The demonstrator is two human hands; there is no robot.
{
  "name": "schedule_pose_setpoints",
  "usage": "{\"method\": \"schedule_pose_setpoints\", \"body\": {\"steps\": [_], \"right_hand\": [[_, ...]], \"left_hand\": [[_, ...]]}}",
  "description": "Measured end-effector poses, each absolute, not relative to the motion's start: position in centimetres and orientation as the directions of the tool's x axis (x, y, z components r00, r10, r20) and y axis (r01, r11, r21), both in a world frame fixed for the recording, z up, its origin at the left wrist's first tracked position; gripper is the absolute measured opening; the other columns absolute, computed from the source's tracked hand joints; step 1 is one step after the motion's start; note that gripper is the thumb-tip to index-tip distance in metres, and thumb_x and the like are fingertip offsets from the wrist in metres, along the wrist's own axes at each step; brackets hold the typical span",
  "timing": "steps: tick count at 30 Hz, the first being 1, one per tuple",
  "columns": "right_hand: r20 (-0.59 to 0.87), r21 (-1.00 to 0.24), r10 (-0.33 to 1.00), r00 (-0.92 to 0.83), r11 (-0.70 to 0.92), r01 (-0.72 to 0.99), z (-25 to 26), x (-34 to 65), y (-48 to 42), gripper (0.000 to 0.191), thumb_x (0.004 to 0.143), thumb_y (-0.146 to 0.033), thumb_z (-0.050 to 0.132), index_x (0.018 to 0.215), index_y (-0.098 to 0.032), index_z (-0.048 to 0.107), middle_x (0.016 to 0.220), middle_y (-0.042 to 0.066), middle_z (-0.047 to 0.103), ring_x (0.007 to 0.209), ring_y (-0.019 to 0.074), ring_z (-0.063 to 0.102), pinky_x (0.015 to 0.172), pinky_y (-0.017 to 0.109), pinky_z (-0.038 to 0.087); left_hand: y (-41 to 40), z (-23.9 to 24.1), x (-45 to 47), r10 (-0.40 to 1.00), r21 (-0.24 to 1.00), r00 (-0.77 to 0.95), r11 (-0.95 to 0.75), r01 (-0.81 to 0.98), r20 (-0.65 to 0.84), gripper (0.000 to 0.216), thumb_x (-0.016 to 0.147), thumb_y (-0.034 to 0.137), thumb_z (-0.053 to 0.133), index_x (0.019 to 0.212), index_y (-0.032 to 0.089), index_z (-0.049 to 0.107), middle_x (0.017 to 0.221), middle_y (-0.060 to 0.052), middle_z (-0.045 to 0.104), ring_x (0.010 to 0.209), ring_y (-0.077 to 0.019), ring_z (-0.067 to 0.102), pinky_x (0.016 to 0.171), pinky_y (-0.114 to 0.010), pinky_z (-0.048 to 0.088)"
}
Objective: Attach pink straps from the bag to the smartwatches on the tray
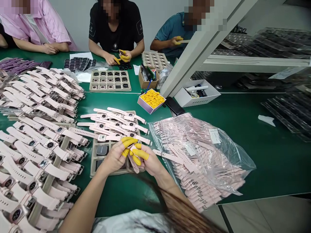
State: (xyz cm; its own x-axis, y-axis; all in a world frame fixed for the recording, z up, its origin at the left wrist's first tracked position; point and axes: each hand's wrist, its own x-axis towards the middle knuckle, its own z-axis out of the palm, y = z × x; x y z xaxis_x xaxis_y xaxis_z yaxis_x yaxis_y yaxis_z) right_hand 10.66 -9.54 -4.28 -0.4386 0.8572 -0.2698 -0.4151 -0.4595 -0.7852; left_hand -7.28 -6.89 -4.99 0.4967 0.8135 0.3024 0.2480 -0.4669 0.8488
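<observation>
My left hand [119, 154] and my right hand [148, 158] meet over the tray, yellow covers on several fingertips. Both are closed in a pinch around a small smartwatch, its body mostly hidden by the fingers. From between them a pink watch strap [133, 164] hangs down, on the side of my right hand. Beneath sits a beige compartment tray [93, 170] with dark square watch bodies [102, 149] in its near cells. Across its far part lie several watches with pale pink straps [116, 124]. Another loose strap [170, 156] lies just right of my right hand.
Stacked trays of pink-strapped watches [36, 161] fill the left side. At right lies a clear bag of pink straps [206, 161]. Farther back are a box of yellow finger covers [152, 98], a white box [198, 94] and a slanted post [191, 61]. Several people sit opposite.
</observation>
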Motion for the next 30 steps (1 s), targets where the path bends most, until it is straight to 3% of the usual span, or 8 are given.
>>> {"method": "schedule_pose_setpoints", "body": {"steps": [5,11,17,22,25,27,30], "right_hand": [[-0.276,-0.722,0.865,-0.419,-0.474,-0.503,-4.0,10.3,-9.5,0.026,0.086,-0.041,0.073,0.081,-0.020,0.060,0.047,-0.010,0.044,0.036,0.0054,0.023,0.035,0.017,0.019],[-0.323,-0.695,0.867,-0.380,-0.489,-0.527,-3.9,10.6,-9.5,0.026,0.086,-0.038,0.074,0.077,-0.021,0.056,0.048,-0.010,0.041,0.036,0.0051,0.023,0.035,0.017,0.017],[-0.362,-0.702,0.831,-0.422,-0.541,-0.463,-3.6,11.0,-9.2,0.031,0.083,-0.038,0.075,0.072,-0.020,0.053,0.047,-0.010,0.041,0.039,0.0050,0.022,0.036,0.017,0.016],[-0.306,-0.771,0.847,-0.436,-0.489,-0.409,-3.8,11.3,-9.3,0.029,0.088,-0.043,0.071,0.080,-0.020,0.057,0.048,-0.011,0.042,0.039,0.0067,0.023,0.037,0.019,0.021],[-0.222,-0.902,0.889,-0.401,-0.343,-0.262,-3.7,11.8,-9.4,0.033,0.092,-0.052,0.067,0.090,-0.021,0.058,0.055,-0.008,0.051,0.043,0.0100,0.037,0.042,0.022,0.031],[-0.147,-0.982,0.927,-0.344,-0.180,-0.064,-3.3,12.5,-9.3,0.034,0.094,-0.054,0.066,0.098,-0.021,0.060,0.068,-0.004,0.059,0.055,0.0126,0.047,0.051,0.024,0.037],[-0.084,-0.954,0.931,-0.356,0.028,0.300,-2.6,14.1,-9.0,0.029,0.099,-0.048,0.060,0.100,-0.020,0.065,0.076,-0.002,0.061,0.065,0.0148,0.050,0.060,0.027,0.037]], "left_hand": [[-7.0,-4.8,-6.8,0.814,0.836,0.474,-0.489,0.249,0.335,0.046,0.103,0.016,0.038,0.145,0.023,0.056,0.136,-0.013,0.064,0.129,-0.0233,0.061,0.112,-0.041,0.050],[-7.2,-4.1,-7.0,0.807,0.850,0.550,-0.431,0.303,0.213,0.045,0.107,0.025,0.037,0.149,0.019,0.052,0.144,-0.014,0.056,0.136,-0.0260,0.053,0.118,-0.042,0.044],[-7.1,-4.3,-7.3,0.749,0.664,0.609,-0.598,0.449,0.263,0.042,0.103,0.025,0.044,0.143,0.015,0.054,0.131,-0.016,0.059,0.124,-0.0270,0.058,0.108,-0.044,0.052],[-7.0,-3.8,-7.6,0.766,0.762,0.601,-0.525,0.380,0.228,0.039,0.107,0.025,0.040,0.143,0.019,0.054,0.137,-0.014,0.061,0.128,-0.0237,0.060,0.111,-0.041,0.051],[-7.1,-3.3,-7.9,0.771,0.782,0.587,-0.517,0.349,0.248,0.045,0.105,0.028,0.049,0.150,0.022,0.048,0.144,-0.013,0.060,0.131,-0.0251,0.060,0.110,-0.040,0.052],[-7.1,-3.0,-8.3,0.781,0.764,0.568,-0.525,0.374,0.259,0.050,0.104,0.027,0.049,0.154,0.023,0.044,0.143,-0.013,0.062,0.129,-0.0261,0.063,0.108,-0.041,0.054],[-6.9,-2.5,-9.3,0.853,0.746,0.491,-0.440,0.499,0.174,0.052,0.103,0.029,0.048,0.155,0.023,0.042,0.134,-0.012,0.068,0.120,-0.0266,0.068,0.103,-0.041,0.057]]}}
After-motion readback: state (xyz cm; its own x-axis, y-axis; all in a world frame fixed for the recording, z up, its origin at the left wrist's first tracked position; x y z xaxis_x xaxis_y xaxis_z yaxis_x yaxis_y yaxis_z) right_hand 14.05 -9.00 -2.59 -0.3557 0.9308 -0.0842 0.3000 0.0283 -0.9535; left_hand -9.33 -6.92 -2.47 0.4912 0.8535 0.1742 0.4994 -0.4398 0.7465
